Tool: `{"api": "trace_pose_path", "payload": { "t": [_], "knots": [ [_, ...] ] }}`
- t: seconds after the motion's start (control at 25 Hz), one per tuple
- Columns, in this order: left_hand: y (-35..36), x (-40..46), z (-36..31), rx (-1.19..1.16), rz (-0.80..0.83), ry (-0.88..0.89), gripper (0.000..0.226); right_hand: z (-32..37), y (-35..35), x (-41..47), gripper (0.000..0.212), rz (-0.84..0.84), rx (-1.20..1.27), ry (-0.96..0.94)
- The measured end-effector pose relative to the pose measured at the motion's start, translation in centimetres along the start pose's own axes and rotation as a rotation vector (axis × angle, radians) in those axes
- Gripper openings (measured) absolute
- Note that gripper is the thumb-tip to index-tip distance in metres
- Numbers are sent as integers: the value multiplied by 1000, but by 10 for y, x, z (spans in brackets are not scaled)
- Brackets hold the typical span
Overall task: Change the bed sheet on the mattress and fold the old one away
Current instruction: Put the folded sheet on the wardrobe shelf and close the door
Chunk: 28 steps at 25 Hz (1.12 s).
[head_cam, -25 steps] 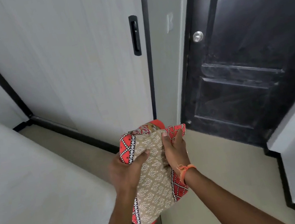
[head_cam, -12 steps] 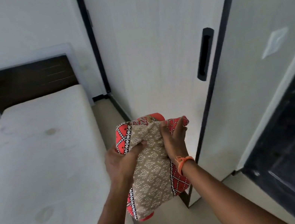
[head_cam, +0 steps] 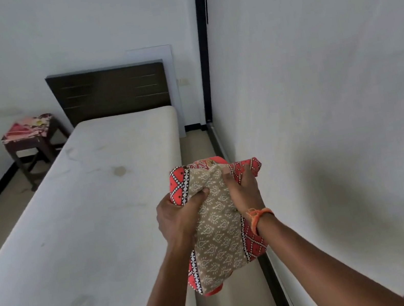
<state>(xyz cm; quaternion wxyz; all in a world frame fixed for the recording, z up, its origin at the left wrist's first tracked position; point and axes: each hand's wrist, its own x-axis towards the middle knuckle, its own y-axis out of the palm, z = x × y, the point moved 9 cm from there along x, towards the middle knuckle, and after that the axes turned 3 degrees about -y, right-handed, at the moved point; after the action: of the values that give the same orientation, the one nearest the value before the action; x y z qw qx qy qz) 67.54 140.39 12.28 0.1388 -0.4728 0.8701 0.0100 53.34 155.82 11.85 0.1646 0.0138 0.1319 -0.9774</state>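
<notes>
One small dark stool (head_cam: 32, 147) stands at the far left against the wall, with a pink patterned cloth (head_cam: 26, 127) lying on top; its print is too blurred to make out. Right of it stretches the bare white mattress (head_cam: 84, 214), marked with a few faint stains, its near end cut off by the bottom edge; the dark headboard (head_cam: 109, 93) rises behind its far end. Over the mattress's right edge, the left hand (head_cam: 177, 219) grips the folded bed sheet (head_cam: 217, 231), thumb pressed into the beige printed face while the other fingers are hidden behind the cloth. The sheet hangs in the air between bed and wardrobe, its red bordered edges showing at the top and sides. The right hand (head_cam: 246, 193), an orange thread (head_cam: 258, 217) around its wrist, clasps the sheet's upper right part, fingertips buried in the folds. Farthest right, the pale wardrobe door (head_cam: 335, 102) fills the view, its lower corner cut off.
</notes>
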Motion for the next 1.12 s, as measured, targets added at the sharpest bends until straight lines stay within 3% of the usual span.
{"api": "trace_pose_path", "payload": {
  "t": [0.28, 0.56, 0.8, 1.12],
  "knots": [
    [61, 171, -79, 4, -74, 69, 41, 49, 54, 208, 107, 24, 5, -57],
    [133, 358, -113, -38, -181, -16, 50, 65, 99, 441, 49, 62, 16, -137],
    [220, 522, -202, -20, -209, 18, 48, 109, 132, 650, 59, 12, 49, -111],
    [336, 783, -276, -115, -147, 17, 48, 158, 191, 924, 54, -12, -25, -176]
  ]
}}
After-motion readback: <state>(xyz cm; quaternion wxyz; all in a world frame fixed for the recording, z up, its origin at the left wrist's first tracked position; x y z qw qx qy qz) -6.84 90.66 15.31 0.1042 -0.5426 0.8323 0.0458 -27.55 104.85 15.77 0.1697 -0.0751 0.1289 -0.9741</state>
